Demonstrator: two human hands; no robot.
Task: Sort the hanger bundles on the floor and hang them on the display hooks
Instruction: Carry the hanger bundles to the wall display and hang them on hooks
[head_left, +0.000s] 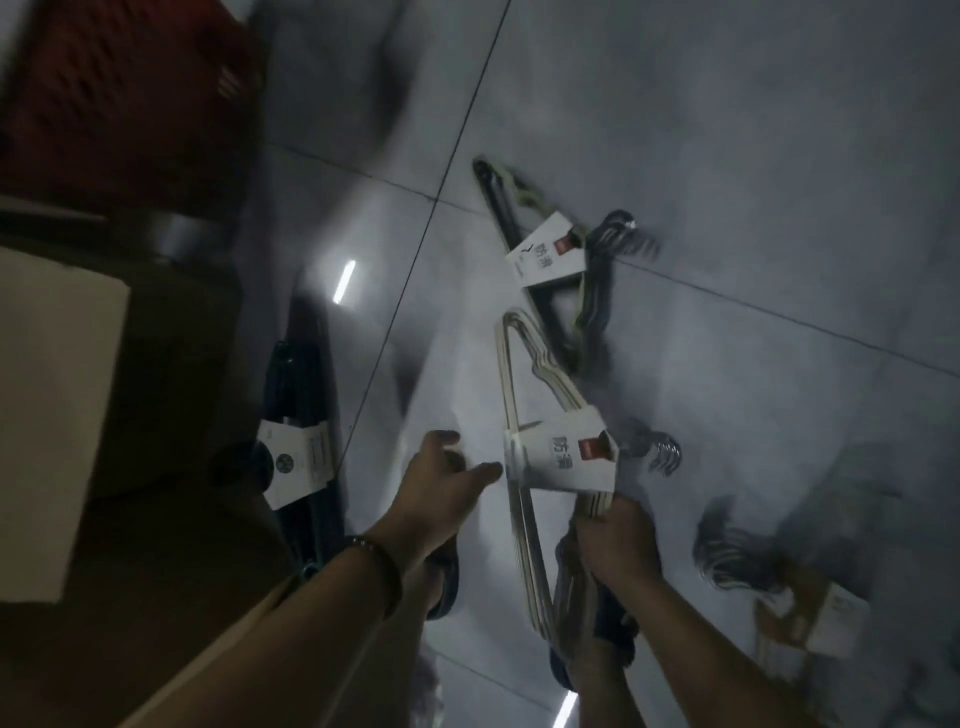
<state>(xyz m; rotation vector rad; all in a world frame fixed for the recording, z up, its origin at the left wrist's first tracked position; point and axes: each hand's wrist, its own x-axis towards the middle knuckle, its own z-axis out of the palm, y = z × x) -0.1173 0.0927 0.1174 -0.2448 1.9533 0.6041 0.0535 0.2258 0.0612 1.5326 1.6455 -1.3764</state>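
A cream hanger bundle (524, 395) with a white paper sleeve lies tilted above the grey tile floor. My right hand (615, 540) grips its lower shoulder, just below the sleeve. My left hand (441, 483) hovers beside the sleeve's left edge with fingers loosely spread and holds nothing. Farther away a dark hanger bundle (545, 249) with the same white sleeve lies on the floor. At the left, a navy hanger bundle (301, 410) rests by a box. A blurred wooden hanger bundle (789, 603) lies at the lower right.
A red plastic crate (114, 98) stands at the top left. Below it sits a cardboard box (52, 415) with a pale side, close to my left arm. My feet in dark sandals (608, 629) are under the held bundle. Ceiling lights glare off the glossy tiles.
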